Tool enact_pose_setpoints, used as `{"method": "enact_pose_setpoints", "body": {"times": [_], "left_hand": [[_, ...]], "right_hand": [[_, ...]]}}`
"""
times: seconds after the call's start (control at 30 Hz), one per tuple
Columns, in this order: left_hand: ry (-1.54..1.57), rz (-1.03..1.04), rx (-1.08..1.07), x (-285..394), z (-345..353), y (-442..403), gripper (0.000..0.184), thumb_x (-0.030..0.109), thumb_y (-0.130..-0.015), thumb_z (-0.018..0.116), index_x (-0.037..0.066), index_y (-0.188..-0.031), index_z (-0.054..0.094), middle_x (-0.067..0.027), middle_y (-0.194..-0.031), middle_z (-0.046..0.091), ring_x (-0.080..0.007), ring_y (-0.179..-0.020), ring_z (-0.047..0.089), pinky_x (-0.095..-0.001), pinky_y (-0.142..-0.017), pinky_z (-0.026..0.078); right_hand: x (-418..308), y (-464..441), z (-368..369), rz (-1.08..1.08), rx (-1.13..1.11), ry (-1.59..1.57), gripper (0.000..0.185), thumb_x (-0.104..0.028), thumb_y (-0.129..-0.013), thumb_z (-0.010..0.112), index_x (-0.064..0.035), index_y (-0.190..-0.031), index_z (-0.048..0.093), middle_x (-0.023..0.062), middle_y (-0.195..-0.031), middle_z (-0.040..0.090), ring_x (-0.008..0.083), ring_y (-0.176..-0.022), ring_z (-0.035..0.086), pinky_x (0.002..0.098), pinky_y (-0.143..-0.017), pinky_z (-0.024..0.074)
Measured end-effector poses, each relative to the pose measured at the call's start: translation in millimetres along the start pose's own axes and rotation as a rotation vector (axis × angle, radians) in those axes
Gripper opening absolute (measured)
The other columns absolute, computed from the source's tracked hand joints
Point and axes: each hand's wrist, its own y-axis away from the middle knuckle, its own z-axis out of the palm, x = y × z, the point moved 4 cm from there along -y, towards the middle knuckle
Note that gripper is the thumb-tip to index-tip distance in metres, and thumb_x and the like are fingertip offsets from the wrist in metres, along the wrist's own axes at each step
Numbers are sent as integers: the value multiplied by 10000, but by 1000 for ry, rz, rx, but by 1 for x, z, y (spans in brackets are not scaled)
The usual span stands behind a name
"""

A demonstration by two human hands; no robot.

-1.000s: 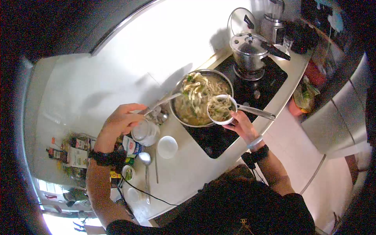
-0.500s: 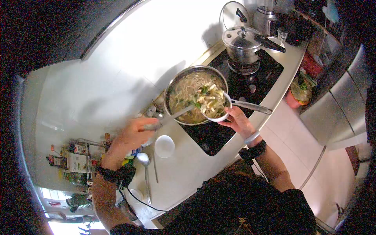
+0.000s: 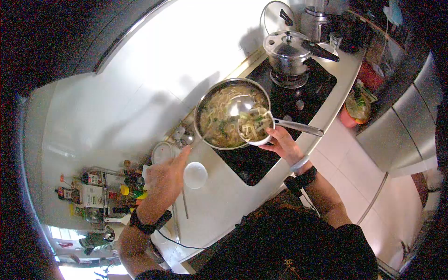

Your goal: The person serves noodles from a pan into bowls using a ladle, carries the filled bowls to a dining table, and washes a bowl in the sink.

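Observation:
My left hand point(image 3: 169, 173) is wrapped round the handle of a ladle point(image 3: 241, 105), whose shiny bowl is over the noodles. A wide pan point(image 3: 199, 112) of noodles in broth sits on the black stove, its long handle pointing right. My right hand point(image 3: 283, 145) holds a small white bowl point(image 3: 256, 142) filled with noodles and greens, over the pan's right front edge. Part of the ladle's shaft is blurred beside my left hand.
A pressure cooker point(image 3: 288, 53) stands on the rear burner, with a glass lid point(image 3: 276, 16) behind it. A white bowl point(image 3: 195, 175) and a chopstick point(image 3: 185, 204) lie on the counter. Bottles and packets point(image 3: 95, 191) are at the left.
The ladle has left the small bowl and its bowl now shows turned over the pan. Noodles that were on it are in the white bowl. My left hand has moved slightly down.

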Motion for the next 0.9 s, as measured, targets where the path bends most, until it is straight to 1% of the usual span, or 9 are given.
{"method": "enact_pose_setpoints", "body": {"times": [0.03,0.1,0.13,0.2,0.3,0.53,0.63,0.8,0.9], "left_hand": [[0,1,0,0,-1,-1,458,79,-790,537,196,-1232,523,-147,-753,625,-306,-639,626,-426,-554,474],[-250,34,0,1,-5,-3,495,81,-774,546,211,-1251,515,-113,-691,553,-288,-599,585,-406,-526,459],[-250,35,0,0,-5,-4,495,81,-774,546,211,-1251,515,-113,-691,553,-288,-599,585,-406,-526,459],[-254,106,109,0,-6,-7,509,66,-782,529,217,-1268,505,-85,-679,465,-261,-616,546,-392,-539,451],[-273,159,91,4,-4,-19,520,54,-781,518,223,-1273,502,-74,-717,443,-235,-656,531,-378,-569,452],[-247,239,63,7,7,-32,542,64,-762,536,228,-1278,494,-66,-773,459,-225,-667,541,-377,-584,455],[-280,221,68,-4,10,-29,544,73,-765,541,230,-1283,487,-67,-781,475,-227,-692,559,-371,-586,462],[-316,54,-17,-12,-1,-20,544,60,-762,540,267,-1264,506,-72,-778,491,-234,-707,572,-359,-564,477],[-269,67,47,-21,0,-7,530,55,-758,537,279,-1238,532,-68,-779,493,-233,-686,572,-354,-535,472]], "right_hand": [[0,-1,-1,-4,3,-7,363,-267,-823,648,-56,-1083,507,44,-1007,563,190,-970,563,468,-856,489],[1,-5,-2,16,4,23,357,-272,-827,641,-57,-1080,510,41,-997,568,185,-960,567,461,-849,494],[1,-7,-3,35,4,52,352,-278,-831,635,-58,-1078,514,38,-986,574,181,-951,570,454,-841,500],[1,-5,-2,19,-3,54,355,-289,-830,634,-57,-1073,521,37,-982,580,180,-946,578,442,-834,505],[-2,-6,2,20,-25,72,365,-310,-826,635,-52,-1063,533,39,-986,590,181,-940,590,421,-828,511],[-8,-9,12,10,-60,124,387,-330,-823,635,-44,-1067,541,48,-999,597,183,-932,601,396,-807,523],[-13,-8,15,9,-31,139,371,-311,-824,635,-49,-1069,544,49,-1000,596,184,-930,602,394,-795,530],[-12,-8,16,5,-71,90,308,-264,-845,613,-57,-1064,546,45,-1006,594,180,-931,598,403,-802,529],[-3,-13,6,-15,-59,45,282,-244,-857,595,-60,-1065,546,42,-1012,592,174,-941,592,409,-809,528]]}}
